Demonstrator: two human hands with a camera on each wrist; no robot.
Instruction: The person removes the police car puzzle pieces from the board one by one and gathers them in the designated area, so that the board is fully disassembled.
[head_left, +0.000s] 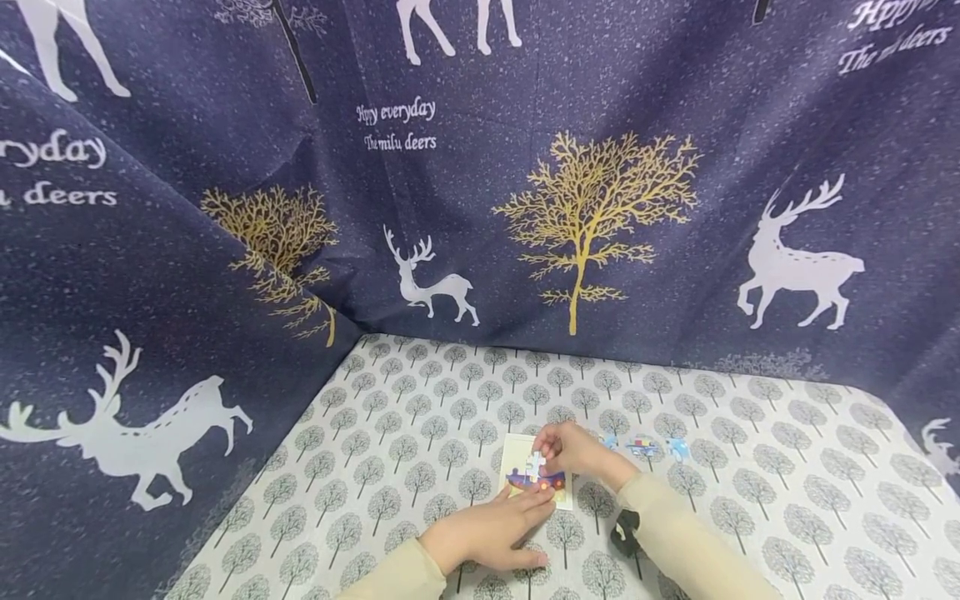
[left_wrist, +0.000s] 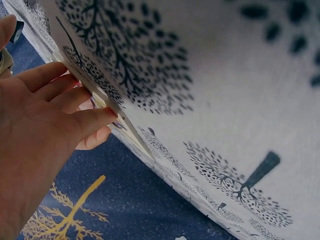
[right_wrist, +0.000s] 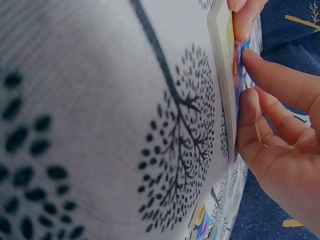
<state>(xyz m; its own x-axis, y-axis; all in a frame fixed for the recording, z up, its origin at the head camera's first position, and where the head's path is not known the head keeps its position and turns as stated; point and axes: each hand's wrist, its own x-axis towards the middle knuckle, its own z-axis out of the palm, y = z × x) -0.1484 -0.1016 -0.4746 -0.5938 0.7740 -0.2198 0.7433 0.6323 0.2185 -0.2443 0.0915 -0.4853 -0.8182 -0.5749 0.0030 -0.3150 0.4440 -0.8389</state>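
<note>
- Head view: A puzzle board lies flat on the counter, in front of the person. The counter has a white cloth with little dark trees on it.
- The near part of the board has a purple picture with red and yellow spots. The far part is plain cream.
- The left hand is at the near side of the board. Its grip is spread, with the fingers laid on the near edge and the thumb out to the right, near the board.
- The right hand comes in over the right side of the board. Its grip is bent down, and the thumb and a finger pinch a pale puzzle piece over the middle.
- Some loose pieces lie in a row to the right of the board, partly blue.
- A black thing is by the right sleeve.
- A dark blue curtain with white deer and gold trees hangs at the far side and on the left.
- Left wrist view: The left fingers are nearly straight and touch the edge of the board.
- Right wrist view: The right thumb and fingertip are close together at the top of the board. The pale piece is hard to see here. Left fingers touch the board too.
</note>
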